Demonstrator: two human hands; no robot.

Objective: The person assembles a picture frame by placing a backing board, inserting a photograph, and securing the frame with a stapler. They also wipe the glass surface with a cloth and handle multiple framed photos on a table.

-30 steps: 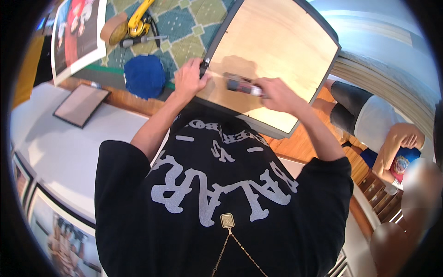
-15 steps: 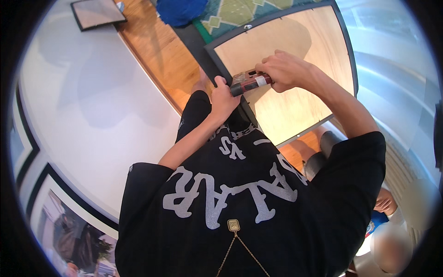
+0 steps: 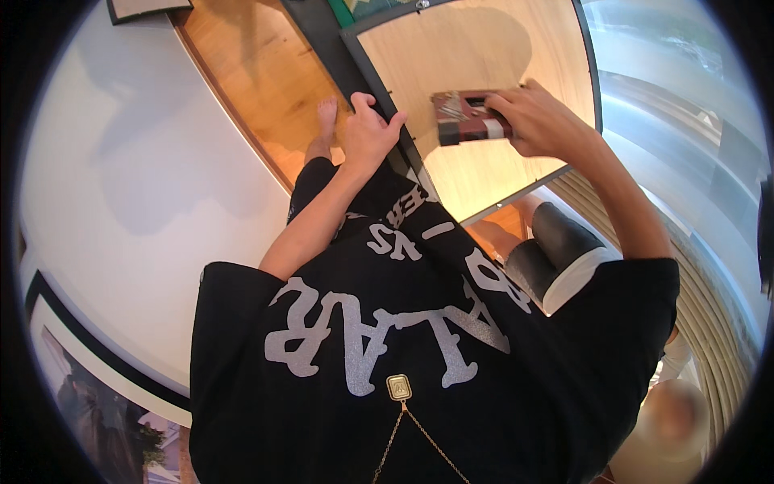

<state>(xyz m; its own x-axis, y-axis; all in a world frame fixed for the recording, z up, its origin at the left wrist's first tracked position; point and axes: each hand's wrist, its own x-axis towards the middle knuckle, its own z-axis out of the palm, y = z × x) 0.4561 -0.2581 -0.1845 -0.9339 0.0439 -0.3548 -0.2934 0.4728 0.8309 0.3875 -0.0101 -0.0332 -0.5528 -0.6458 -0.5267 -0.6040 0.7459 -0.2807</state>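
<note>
A framed panel with a pale wooden back [image 3: 476,64] and a dark rim lies in front of me. My right hand [image 3: 540,117] is closed round a dark red and black staple gun [image 3: 472,129], held over the near part of the panel. Its black end points left, apart from the rim as far as I can tell. By the panel's left edge is my left hand [image 3: 372,135], thumb and forefinger apart with nothing between them. Whether it touches the dark rim [image 3: 369,73] I cannot tell. Small fittings sit along the rim.
On the left stands a white surface [image 3: 129,161], with a framed picture [image 3: 89,379] below. Wooden flooring [image 3: 258,73] shows between it and the panel. Another person's legs in dark shorts [image 3: 556,242] are beyond the panel's near right edge. Shiny clear sheeting [image 3: 677,121] hangs at right.
The staple gun has drawn back right, away from the left rim, in my right hand. My left hand has let go there and opened. The view has shifted, showing more of the other person's legs.
</note>
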